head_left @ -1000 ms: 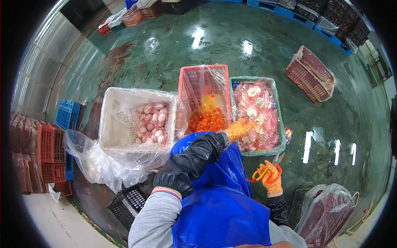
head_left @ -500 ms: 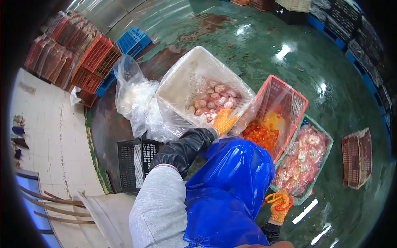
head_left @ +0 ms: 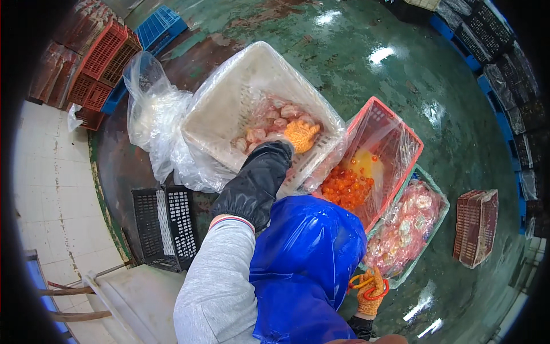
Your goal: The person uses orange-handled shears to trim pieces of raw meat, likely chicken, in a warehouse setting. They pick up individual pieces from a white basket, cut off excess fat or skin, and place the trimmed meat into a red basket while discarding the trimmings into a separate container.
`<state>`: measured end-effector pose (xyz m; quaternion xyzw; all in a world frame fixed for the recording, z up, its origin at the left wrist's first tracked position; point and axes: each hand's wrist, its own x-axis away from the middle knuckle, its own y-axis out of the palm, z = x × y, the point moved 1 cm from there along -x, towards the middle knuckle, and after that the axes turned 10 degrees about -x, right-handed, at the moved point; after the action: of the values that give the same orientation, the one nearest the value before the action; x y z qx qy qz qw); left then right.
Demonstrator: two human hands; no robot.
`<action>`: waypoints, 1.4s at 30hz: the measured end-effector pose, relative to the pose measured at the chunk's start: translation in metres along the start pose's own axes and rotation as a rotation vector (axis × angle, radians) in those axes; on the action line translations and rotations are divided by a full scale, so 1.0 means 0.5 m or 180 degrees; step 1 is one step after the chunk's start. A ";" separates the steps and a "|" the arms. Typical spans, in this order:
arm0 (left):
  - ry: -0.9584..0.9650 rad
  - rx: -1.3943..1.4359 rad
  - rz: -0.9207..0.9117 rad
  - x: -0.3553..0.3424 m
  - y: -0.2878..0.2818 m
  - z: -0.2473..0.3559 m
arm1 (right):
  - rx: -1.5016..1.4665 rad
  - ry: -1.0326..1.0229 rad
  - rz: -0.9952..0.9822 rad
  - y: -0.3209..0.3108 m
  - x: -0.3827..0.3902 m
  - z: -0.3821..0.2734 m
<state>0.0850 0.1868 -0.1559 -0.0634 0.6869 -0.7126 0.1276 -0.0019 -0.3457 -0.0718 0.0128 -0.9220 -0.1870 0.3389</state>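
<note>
My left hand (head_left: 301, 135), in an orange patterned glove, reaches into a white plastic-lined crate (head_left: 220, 74), its fingers curled among pinkish-white round pieces (head_left: 274, 114); what they hold is hidden. My right hand (head_left: 369, 292), gloved alike, grips scissors (head_left: 384, 286) with red and yellow handles, their blades hidden. A red lined crate (head_left: 412, 146) holds orange yolk-like balls (head_left: 344, 186) in yellowish liquid. Beside it, a green crate (head_left: 435, 223) holds pink, bagged material (head_left: 401, 223).
Crumpled clear bags (head_left: 163, 126) and a black crate (head_left: 152, 223) lie left. Stacked red crates (head_left: 103, 51) and a blue crate (head_left: 160, 28) stand behind them. A brown crate (head_left: 475, 226) sits right, near wrapped black stacks on pallets (head_left: 498, 103). Wooden slats (head_left: 74, 315) show lower left.
My left hand has moved from the green crate leftward and deeper into the white crate. The view has swung left. My right hand still holds the scissors.
</note>
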 end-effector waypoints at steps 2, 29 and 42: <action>0.0276 -0.0242 -0.0094 -0.003 0.015 0.011 | 0.0108 -0.0026 0.0025 0.018 0.004 -0.007; -0.1053 0.6469 0.0940 0.242 -0.342 0.352 | 0.2900 -0.3280 -0.0790 0.433 0.074 -0.047; -0.0222 0.5381 -0.0919 0.323 -0.420 0.435 | -0.0375 -0.1434 -0.1581 0.393 0.082 -0.048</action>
<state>-0.0322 -0.0610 0.0501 -0.0557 -0.0940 -0.9921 0.0611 0.0020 -0.1774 0.0398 0.1757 -0.9300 -0.3149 0.0710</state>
